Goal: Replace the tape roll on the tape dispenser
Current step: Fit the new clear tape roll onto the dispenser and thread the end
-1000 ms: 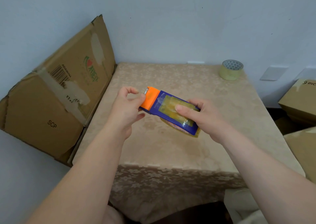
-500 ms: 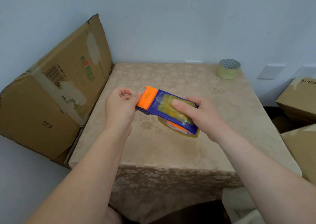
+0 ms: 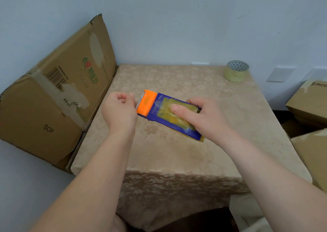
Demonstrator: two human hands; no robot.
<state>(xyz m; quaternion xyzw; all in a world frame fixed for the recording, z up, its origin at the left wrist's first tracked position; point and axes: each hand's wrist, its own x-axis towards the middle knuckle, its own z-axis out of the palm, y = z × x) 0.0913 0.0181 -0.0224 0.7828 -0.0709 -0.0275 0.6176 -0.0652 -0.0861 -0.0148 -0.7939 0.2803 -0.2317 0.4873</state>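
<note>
Above the middle of the table I hold a blue tape dispenser point(image 3: 160, 115) with an orange cutter head point(image 3: 148, 103) and a toothed blade at its left end. Yellowish tape covers its top face, and the edge of a roll point(image 3: 202, 140) peeks out beneath its right end. My right hand point(image 3: 205, 120) grips the dispenser body, index finger laid across the top. My left hand point(image 3: 118, 111) is curled closed right beside the blade; whether it pinches a tape end I cannot tell. A second tape roll point(image 3: 236, 71) stands at the table's far right corner.
The table point(image 3: 177, 154) wears a beige patterned cloth. A flattened cardboard box point(image 3: 53, 107) leans against the wall along the table's left edge. More cardboard boxes point(image 3: 309, 104) are stacked to the right. The wall is close behind.
My left hand has let go of the orange cutter head, slid left off it and closed into a fist by the blade. The dispenser has tilted flatter, with the blade now showing.
</note>
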